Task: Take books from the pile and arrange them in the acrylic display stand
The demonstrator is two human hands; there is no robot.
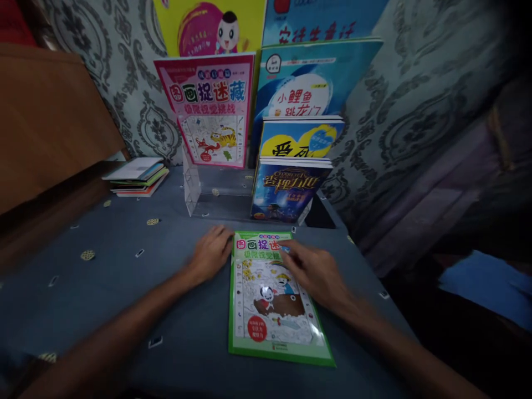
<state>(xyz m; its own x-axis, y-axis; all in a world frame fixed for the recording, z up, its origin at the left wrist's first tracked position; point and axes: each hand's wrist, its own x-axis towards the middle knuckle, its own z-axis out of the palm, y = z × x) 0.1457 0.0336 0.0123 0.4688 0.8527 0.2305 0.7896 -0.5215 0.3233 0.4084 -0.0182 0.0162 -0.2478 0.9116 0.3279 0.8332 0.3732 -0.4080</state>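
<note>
A green-bordered picture book (272, 302) lies flat on the table, its cover facing up and its top edge toward the rack. My left hand (211, 252) rests palm down beside the book's upper left corner, the bent fingertips at its edge. Over the upper right part of the cover is my right hand (318, 271), fingers reaching inward and hiding the end of the title. Neither hand is lifting the book. Just behind it stands a clear tiered book rack (216, 208).
The rack bears a pink picture book (214, 111), a dark blue book (288, 191), a teal book (311, 77) and several others. A small stack of books (137, 174) lies at the back left of the patterned tablecloth (112, 288). A brown wooden panel (50, 122) stands left.
</note>
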